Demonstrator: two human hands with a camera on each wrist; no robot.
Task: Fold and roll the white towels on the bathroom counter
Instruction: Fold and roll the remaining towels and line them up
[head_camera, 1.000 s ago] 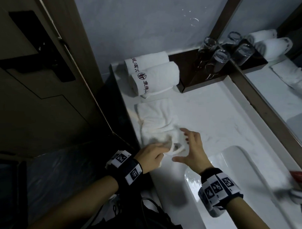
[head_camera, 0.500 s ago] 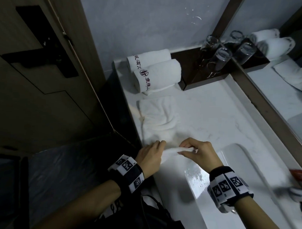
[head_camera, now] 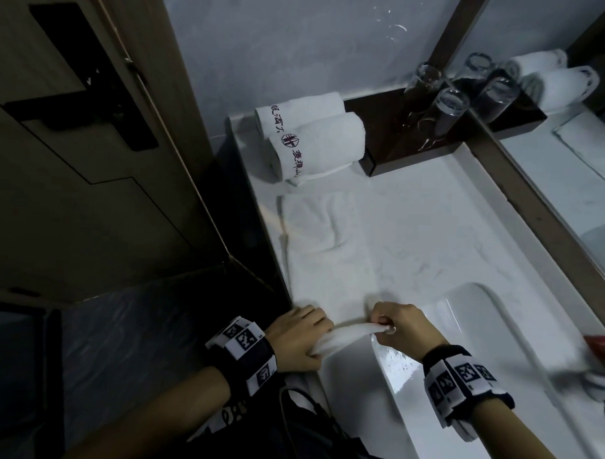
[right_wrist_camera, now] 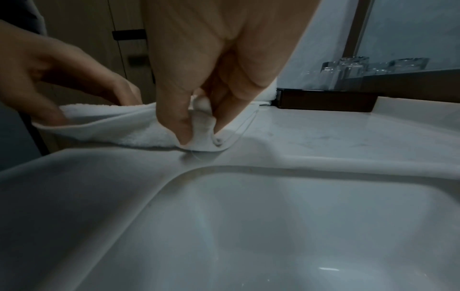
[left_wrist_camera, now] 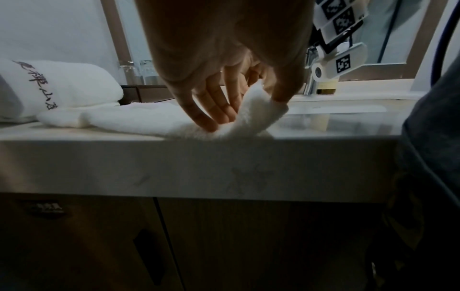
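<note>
Partly under both hands [head_camera: 299, 335], towel's [head_camera: 327, 250] pinched near edge [head_camera: 345, 335].

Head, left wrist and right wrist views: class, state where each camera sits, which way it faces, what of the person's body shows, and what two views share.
Head: above, looking down at the counter; both forearms show.
Left wrist: below the counter edge, looking along the left hand across the unrolled towel.
Right wrist: over the sink, looking along the right hand; the other hand shows.
All share that towel.

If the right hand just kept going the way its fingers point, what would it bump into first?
Probably the left hand: the right hand points leftward along the towel edge both hold taut, though depth is unclear.
</note>
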